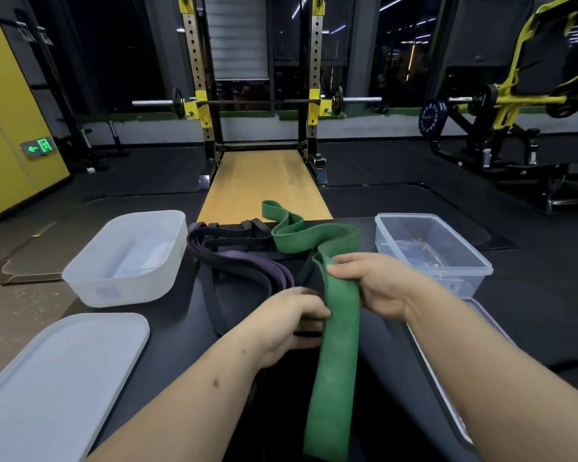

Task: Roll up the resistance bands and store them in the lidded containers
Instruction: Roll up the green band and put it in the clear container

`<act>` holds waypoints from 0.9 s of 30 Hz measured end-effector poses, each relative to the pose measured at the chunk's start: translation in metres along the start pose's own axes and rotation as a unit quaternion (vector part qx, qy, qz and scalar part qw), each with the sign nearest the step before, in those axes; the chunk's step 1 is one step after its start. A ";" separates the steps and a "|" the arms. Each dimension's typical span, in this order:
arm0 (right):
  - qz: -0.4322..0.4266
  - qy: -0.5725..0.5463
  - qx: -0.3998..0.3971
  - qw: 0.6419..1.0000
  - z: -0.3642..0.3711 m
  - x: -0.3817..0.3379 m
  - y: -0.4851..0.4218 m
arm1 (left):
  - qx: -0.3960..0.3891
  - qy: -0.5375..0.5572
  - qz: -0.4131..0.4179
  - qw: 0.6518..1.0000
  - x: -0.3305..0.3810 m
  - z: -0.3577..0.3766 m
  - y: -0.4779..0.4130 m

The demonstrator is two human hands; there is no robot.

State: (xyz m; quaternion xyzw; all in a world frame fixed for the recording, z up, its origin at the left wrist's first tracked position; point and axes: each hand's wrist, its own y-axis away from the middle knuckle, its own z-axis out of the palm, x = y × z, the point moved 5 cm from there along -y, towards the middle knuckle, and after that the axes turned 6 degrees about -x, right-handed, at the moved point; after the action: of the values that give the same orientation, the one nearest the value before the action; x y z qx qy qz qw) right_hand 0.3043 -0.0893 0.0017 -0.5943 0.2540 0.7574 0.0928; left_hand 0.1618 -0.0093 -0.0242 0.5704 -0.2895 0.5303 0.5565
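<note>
A wide green resistance band runs from the near edge of the black table up between my hands and loops in folds at the far middle. My right hand pinches it from the right near its upper part. My left hand grips its left edge lower down, over dark bands. A purple band and black bands lie tangled to the left of the green one. A frosted white container stands open at the left, a clear container open at the right.
The frosted lid lies flat at the near left. A clear lid lies under my right forearm at the near right. Beyond the table are a squat rack with a barbell, a wooden platform and a yellow weight machine.
</note>
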 end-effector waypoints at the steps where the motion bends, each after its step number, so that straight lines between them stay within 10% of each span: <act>1: -0.002 0.036 -0.003 0.999 0.001 -0.003 0.006 | 0.000 0.033 0.008 0.999 0.001 0.001 -0.002; 9: 0.109 0.269 -0.203 0.935 0.013 -0.010 0.020 | 0.104 0.113 0.033 0.988 0.004 -0.002 -0.017; 16: -0.053 0.520 0.184 0.832 -0.021 -0.078 -0.065 | 0.126 0.099 0.062 0.985 0.005 -0.009 -0.021; 23: 0.006 0.756 0.118 0.644 0.000 -0.056 -0.142 | 0.127 0.055 0.070 0.988 -0.011 -0.012 -0.038; 27: -0.015 0.662 0.223 0.716 -0.020 -0.066 -0.155 | 0.118 0.064 0.075 0.988 -0.011 -0.012 -0.039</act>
State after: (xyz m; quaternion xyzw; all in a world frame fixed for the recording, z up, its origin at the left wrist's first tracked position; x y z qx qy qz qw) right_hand 0.4081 0.0441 0.0181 -0.9097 0.4030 0.0911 0.0421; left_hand 0.1918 0.0072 -0.0497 0.5732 -0.2311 0.6366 0.4613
